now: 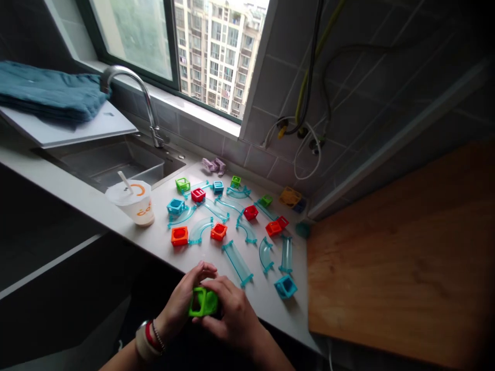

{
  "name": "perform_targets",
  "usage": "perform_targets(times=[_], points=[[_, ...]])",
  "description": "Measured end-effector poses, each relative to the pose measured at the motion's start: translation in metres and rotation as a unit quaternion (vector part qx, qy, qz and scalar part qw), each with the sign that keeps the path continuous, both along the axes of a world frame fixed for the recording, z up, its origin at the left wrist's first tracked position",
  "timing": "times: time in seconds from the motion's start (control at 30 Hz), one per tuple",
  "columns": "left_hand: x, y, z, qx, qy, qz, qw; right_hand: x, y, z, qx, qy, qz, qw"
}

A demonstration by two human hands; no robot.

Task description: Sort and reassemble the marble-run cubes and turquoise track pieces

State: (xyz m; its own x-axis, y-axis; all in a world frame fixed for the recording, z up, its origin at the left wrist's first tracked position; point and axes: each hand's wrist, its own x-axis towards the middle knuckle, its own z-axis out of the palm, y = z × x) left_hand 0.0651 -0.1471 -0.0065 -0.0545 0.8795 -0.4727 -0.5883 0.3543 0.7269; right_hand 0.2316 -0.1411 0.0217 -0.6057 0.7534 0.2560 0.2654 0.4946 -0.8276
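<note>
Both my hands hold a bright green plastic cube piece point(202, 302) at the near edge of the white counter point(266, 296). My left hand point(181, 301) grips it from the left, with a watch and bracelets on the wrist. My right hand point(234, 312) covers its right side. Just beyond my fingers lies a straight clear-blue track piece point(237, 263). A blue cube point(286, 286) sits to its right. Further back, orange cubes point(180, 235), red cubes point(251, 212), green cubes point(182, 184) and several curved blue tracks point(200, 230) are spread over the counter.
A white paper cup with a straw point(134, 202) stands at the left of the pieces. Behind it are a steel sink point(116, 162) and a tap point(149, 111). A wooden board point(402, 257) covers the right side. A blue cloth point(46, 93) lies far left.
</note>
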Motion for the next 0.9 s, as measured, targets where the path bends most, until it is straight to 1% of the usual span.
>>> perform_targets(times=[0.07,0.17,0.23,0.3,0.33,0.4,0.47,0.53,0.7,0.9], points=[[-0.002,-0.002,-0.003,0.007,0.004,-0.043,0.999,0.012,0.007,0.006,-0.022,-0.014,-0.021,0.999],[-0.009,-0.001,-0.006,-0.011,-0.016,-0.082,0.996,0.036,0.029,0.012,-0.024,-0.036,-0.121,0.992],[-0.016,0.0,-0.007,-0.017,0.002,-0.095,0.995,0.051,0.05,0.013,0.001,-0.084,-0.189,0.978],[-0.021,0.001,-0.008,-0.016,0.037,-0.105,0.994,0.062,0.072,0.013,0.021,-0.163,-0.216,0.962],[-0.024,0.001,-0.009,-0.012,0.056,-0.111,0.992,0.066,0.083,0.013,0.024,-0.199,-0.212,0.957],[-0.028,0.0,-0.011,-0.003,0.075,-0.122,0.99,0.071,0.099,0.011,0.023,-0.246,-0.178,0.953],[-0.031,-0.001,-0.013,0.001,0.071,-0.126,0.99,0.072,0.11,0.009,0.024,-0.263,-0.138,0.955],[-0.035,-0.003,-0.014,-0.005,0.061,-0.12,0.991,0.071,0.116,0.008,0.028,-0.271,-0.115,0.955],[-0.045,-0.003,-0.017,-0.021,0.076,-0.097,0.992,0.067,0.119,0.005,0.029,-0.284,-0.089,0.954],[-0.048,0.0,-0.018,-0.02,0.087,-0.093,0.992,0.065,0.116,0.001,0.033,-0.294,-0.088,0.951]])
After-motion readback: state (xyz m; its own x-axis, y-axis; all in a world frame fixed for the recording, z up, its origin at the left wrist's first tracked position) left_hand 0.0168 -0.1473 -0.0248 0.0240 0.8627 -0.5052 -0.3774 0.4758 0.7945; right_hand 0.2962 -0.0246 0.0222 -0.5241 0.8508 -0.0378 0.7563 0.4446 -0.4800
